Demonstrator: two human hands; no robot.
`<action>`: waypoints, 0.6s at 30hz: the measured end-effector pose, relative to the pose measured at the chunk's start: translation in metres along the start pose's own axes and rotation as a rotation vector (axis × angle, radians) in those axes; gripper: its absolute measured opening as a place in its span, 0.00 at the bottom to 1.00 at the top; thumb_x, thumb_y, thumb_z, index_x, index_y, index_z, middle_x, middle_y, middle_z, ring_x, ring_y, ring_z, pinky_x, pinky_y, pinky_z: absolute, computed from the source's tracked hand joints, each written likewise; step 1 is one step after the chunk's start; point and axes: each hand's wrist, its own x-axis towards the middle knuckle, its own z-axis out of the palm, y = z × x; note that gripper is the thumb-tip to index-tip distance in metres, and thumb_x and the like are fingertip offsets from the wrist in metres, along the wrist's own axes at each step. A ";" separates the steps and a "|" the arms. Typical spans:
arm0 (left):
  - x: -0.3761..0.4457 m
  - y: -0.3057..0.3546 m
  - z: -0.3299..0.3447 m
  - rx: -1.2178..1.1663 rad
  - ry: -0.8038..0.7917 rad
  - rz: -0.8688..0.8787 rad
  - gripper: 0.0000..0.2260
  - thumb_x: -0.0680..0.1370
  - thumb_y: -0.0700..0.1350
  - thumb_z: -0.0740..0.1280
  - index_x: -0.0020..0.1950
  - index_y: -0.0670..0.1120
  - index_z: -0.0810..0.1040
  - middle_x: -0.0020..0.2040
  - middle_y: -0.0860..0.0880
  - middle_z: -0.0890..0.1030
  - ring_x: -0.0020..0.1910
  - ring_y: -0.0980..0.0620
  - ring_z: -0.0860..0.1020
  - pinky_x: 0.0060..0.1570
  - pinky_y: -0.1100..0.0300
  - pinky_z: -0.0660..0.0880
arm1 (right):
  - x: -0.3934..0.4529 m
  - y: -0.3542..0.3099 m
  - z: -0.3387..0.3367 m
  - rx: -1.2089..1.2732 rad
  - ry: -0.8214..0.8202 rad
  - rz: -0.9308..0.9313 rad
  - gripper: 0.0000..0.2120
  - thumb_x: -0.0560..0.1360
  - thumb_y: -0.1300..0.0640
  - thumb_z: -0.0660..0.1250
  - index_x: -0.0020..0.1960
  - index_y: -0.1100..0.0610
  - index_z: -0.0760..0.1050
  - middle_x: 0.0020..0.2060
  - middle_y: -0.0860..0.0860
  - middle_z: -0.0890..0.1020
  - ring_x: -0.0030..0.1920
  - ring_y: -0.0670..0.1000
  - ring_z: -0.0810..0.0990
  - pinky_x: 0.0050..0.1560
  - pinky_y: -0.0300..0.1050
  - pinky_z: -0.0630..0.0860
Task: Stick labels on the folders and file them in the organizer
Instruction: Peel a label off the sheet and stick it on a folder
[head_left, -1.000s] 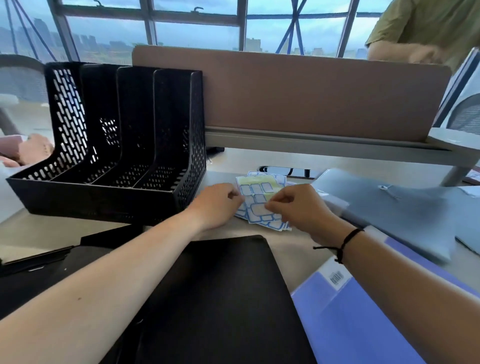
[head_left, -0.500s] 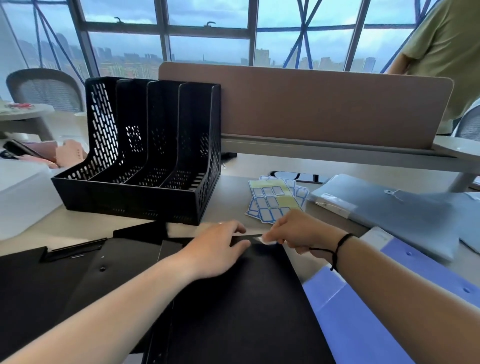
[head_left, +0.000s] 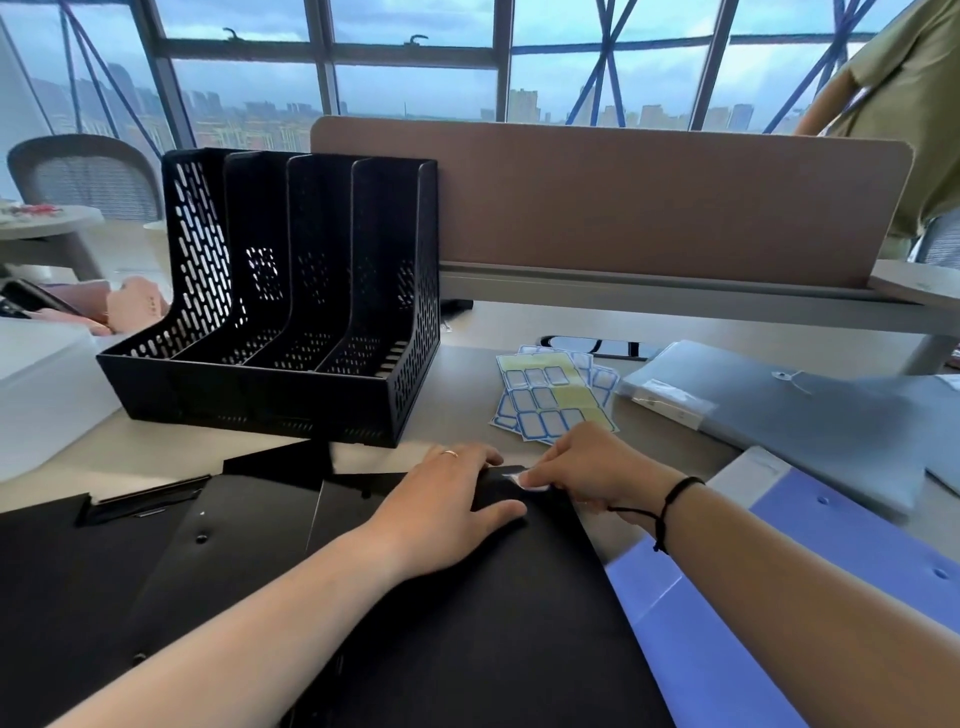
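Left hand (head_left: 452, 506) lies flat, fingers straight, pressing the far right corner of the black folder (head_left: 467, 623) on the near counter (head_left: 467, 332). Right hand (head_left: 582, 467), fingers curled, pinches a small white label (head_left: 527, 480) against that same corner. Label sheets (head_left: 550, 397) lie just beyond the hands; the empty black organizer (head_left: 291, 296) stands far left. A blue folder (head_left: 779, 597) lies right, a grey folder (head_left: 779, 410) beyond it
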 end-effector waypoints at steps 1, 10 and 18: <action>0.000 0.000 0.000 0.015 0.002 0.009 0.27 0.75 0.65 0.66 0.70 0.54 0.70 0.65 0.55 0.76 0.66 0.54 0.69 0.66 0.58 0.68 | 0.000 0.000 0.000 -0.003 0.002 -0.002 0.10 0.69 0.57 0.78 0.43 0.59 0.78 0.26 0.53 0.65 0.19 0.47 0.59 0.20 0.36 0.59; 0.000 -0.003 0.000 0.054 -0.007 0.029 0.27 0.75 0.66 0.65 0.69 0.53 0.71 0.65 0.55 0.76 0.66 0.54 0.68 0.66 0.59 0.67 | -0.008 -0.001 -0.004 0.039 -0.023 0.005 0.12 0.70 0.56 0.77 0.39 0.61 0.77 0.21 0.52 0.68 0.19 0.48 0.63 0.22 0.36 0.60; -0.018 -0.022 -0.018 0.037 -0.035 -0.002 0.27 0.75 0.66 0.66 0.69 0.54 0.70 0.65 0.55 0.74 0.68 0.56 0.67 0.69 0.60 0.65 | -0.064 0.022 0.019 0.182 0.224 -0.256 0.19 0.73 0.54 0.75 0.58 0.44 0.70 0.39 0.51 0.83 0.31 0.53 0.81 0.39 0.51 0.79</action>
